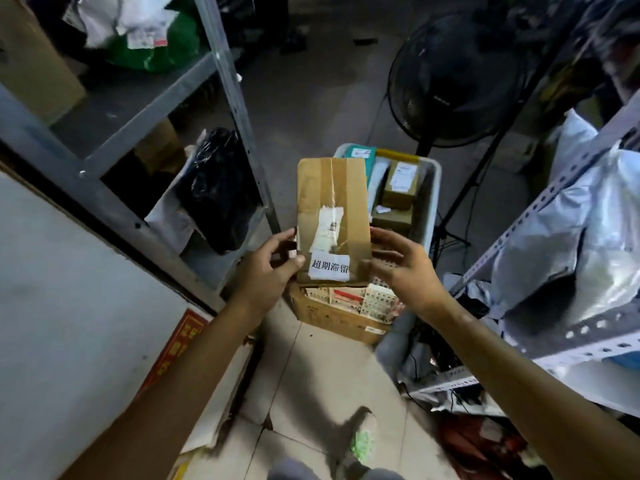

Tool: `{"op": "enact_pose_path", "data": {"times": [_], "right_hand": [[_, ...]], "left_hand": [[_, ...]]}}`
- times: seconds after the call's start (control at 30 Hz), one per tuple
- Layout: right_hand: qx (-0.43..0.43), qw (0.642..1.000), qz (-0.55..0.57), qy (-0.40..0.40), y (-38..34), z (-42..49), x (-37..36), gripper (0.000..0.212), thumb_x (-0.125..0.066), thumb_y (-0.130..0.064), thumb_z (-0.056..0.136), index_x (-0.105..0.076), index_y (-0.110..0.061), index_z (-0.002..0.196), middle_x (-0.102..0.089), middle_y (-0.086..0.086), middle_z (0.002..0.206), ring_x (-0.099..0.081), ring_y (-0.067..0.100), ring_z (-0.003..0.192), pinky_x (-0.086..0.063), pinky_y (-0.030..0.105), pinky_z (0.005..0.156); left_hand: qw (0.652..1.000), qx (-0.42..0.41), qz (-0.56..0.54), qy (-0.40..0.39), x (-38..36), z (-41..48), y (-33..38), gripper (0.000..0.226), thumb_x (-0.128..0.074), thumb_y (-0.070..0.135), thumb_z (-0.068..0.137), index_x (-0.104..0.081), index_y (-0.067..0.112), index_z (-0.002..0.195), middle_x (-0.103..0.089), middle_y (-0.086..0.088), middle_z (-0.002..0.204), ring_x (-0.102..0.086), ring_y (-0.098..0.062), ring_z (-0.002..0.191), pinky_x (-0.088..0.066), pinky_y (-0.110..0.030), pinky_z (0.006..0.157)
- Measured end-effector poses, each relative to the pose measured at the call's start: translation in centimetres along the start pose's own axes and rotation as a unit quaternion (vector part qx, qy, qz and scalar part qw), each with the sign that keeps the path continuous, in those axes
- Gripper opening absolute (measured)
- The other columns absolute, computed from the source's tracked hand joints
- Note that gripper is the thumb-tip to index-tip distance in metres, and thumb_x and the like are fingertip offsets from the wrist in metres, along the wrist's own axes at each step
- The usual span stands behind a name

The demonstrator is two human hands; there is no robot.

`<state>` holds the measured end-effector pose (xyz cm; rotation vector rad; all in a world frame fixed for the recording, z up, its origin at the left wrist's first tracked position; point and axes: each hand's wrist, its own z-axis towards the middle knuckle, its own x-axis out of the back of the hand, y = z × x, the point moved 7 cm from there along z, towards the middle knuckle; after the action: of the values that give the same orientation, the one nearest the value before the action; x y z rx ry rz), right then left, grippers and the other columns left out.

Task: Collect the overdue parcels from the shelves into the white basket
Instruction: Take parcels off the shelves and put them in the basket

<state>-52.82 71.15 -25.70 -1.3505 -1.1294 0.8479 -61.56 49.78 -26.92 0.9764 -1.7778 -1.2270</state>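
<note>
I hold a flat brown cardboard parcel [332, 202] upright in front of me, taped, with a torn shipping label and a white sticker printed with Chinese characters near its lower edge. My left hand [273, 268] pinches its lower left corner between thumb and fingers. My right hand [401, 261] grips its lower right edge. Behind the parcel, on the floor, stands the white basket [434, 188] with several small cardboard boxes and a teal packet inside.
A grey metal shelf [138, 109] on the left carries a black bag [221, 188] and green and white bags. On the right, a white perforated rack [554, 188] bears silver mailers. A black floor fan [453, 81] stands behind the basket. An open carton [339, 313] sits below my hands.
</note>
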Motion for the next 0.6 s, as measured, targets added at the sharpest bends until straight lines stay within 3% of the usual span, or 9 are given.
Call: {"op": "enact_pose_path", "data": {"times": [0.13,0.3,0.4,0.5,0.6], "right_hand": [[-0.019,0.999,-0.014,0.033,1.3,2.6,2.5,0.055,-0.079,-0.01,0.081,-0.06,-0.024,0.13,-0.07,-0.01,0.115,-0.066,0.004,0.106,-0.054,0.016,0.082],[-0.047,0.996,-0.004,0.072,2.9,5.8,3.4,0.057,-0.077,-0.004,0.082,-0.059,-0.02,0.133,-0.069,-0.011,0.113,-0.065,-0.004,0.1,-0.052,0.01,0.073],[-0.062,0.993,-0.011,0.1,4.0,7.6,3.7,0.059,-0.076,-0.004,0.082,-0.057,-0.018,0.136,-0.068,-0.01,0.118,-0.063,-0.005,0.103,-0.052,0.012,0.077],[-0.067,0.989,-0.013,0.133,5.0,9.5,4.2,0.058,-0.075,-0.003,0.083,-0.057,-0.017,0.136,-0.066,-0.01,0.12,-0.061,-0.003,0.107,-0.053,0.016,0.085],[-0.079,0.984,-0.026,0.158,6.3,12.0,5.0,0.058,-0.076,-0.004,0.082,-0.057,-0.02,0.135,-0.065,-0.011,0.123,-0.06,0.0,0.113,-0.05,0.027,0.099]], "left_hand": [[1.0,0.009,-0.011,-0.023,-2.4,4.0,0.3,0.047,-0.058,0.005,0.097,-0.051,0.027,0.138,-0.064,0.007,0.114,-0.071,-0.006,0.093,-0.059,-0.025,0.072],[0.998,0.022,0.006,-0.056,-3.4,9.5,-0.4,0.048,-0.062,0.007,0.096,-0.054,0.031,0.137,-0.068,0.004,0.119,-0.07,-0.009,0.1,-0.059,-0.028,0.076],[0.995,0.034,0.007,-0.09,-4.1,12.9,-1.3,0.05,-0.063,0.011,0.095,-0.054,0.034,0.138,-0.067,-0.001,0.126,-0.07,-0.017,0.105,-0.06,-0.035,0.079],[0.992,0.037,0.004,-0.123,-5.1,16.4,-1.5,0.045,-0.06,0.007,0.097,-0.055,0.033,0.134,-0.066,0.001,0.124,-0.07,-0.019,0.104,-0.058,-0.025,0.069],[0.988,0.046,-0.006,-0.147,-6.4,19.9,-1.6,0.047,-0.058,0.003,0.097,-0.054,0.028,0.136,-0.066,0.003,0.12,-0.07,-0.016,0.101,-0.057,-0.02,0.068]]}}
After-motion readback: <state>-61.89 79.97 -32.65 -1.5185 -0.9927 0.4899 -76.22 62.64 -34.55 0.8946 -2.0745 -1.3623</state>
